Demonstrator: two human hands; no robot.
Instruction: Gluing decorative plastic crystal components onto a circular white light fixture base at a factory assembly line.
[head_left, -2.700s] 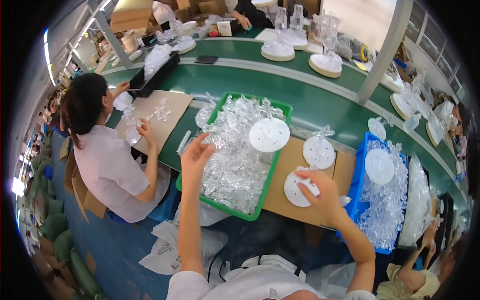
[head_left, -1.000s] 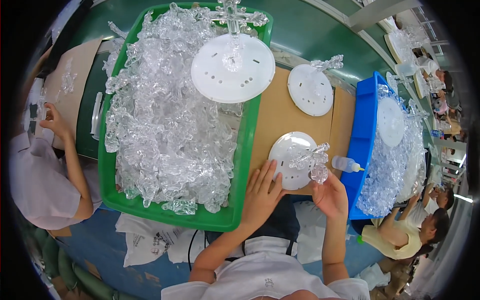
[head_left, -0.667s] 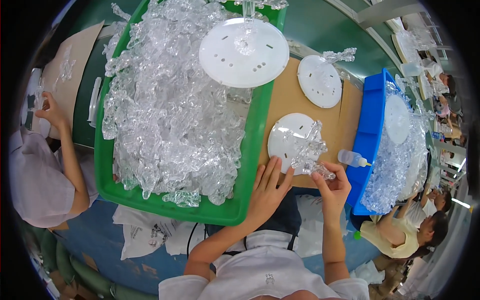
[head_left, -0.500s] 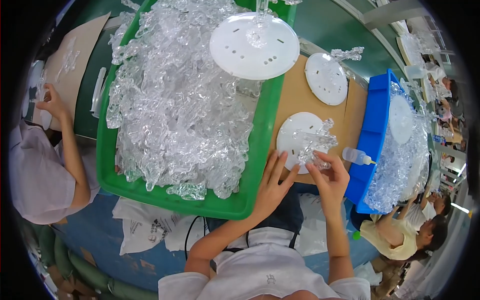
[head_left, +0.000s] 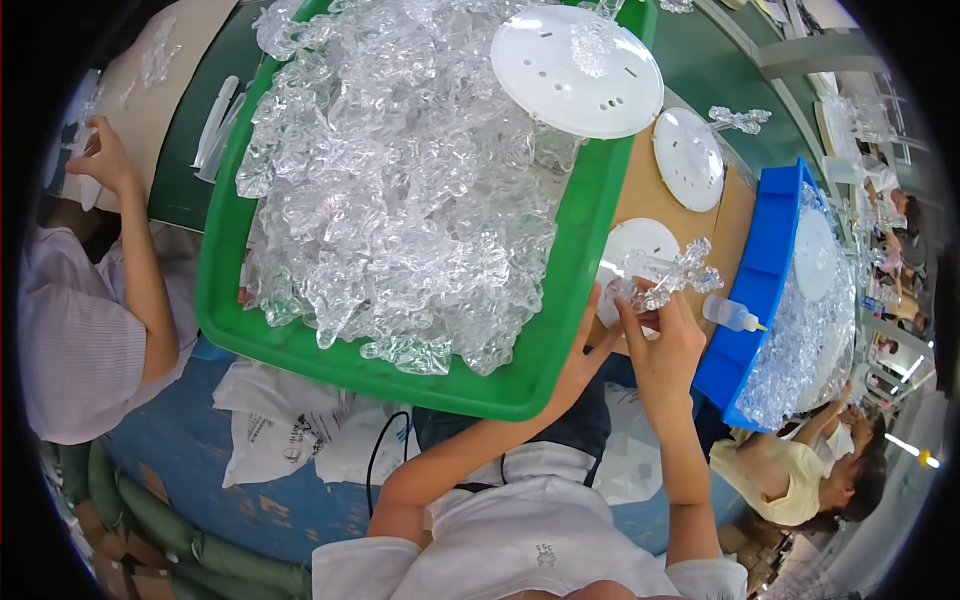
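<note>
In front of me a white round disc [head_left: 640,238] with a clear, faceted plastic stem piece [head_left: 672,272] on it lies low on the cardboard. My right hand [head_left: 665,338] pinches the lower end of the clear piece between thumb and fingers. At the disc's near left edge is my left hand [head_left: 588,350], its visible fingers stretched and apart; the green bin's rim hides part of it. Farther off lie a second white disc [head_left: 688,165] with a clear stem and a larger holed white disc [head_left: 570,75] over the bin's right edge.
The green bin [head_left: 400,385] on my left is heaped with clear plastic pieces [head_left: 400,200]. To the right stands a blue bin [head_left: 765,270] of clear pieces, with a small yellow-tipped bottle [head_left: 732,313] beside it. A co-worker's arm [head_left: 140,250] is at far left.
The view has shifted, so the bins and discs sit differently in it. The left fingers are now more hidden by the green bin's rim. My right hand remains at the clear piece.
</note>
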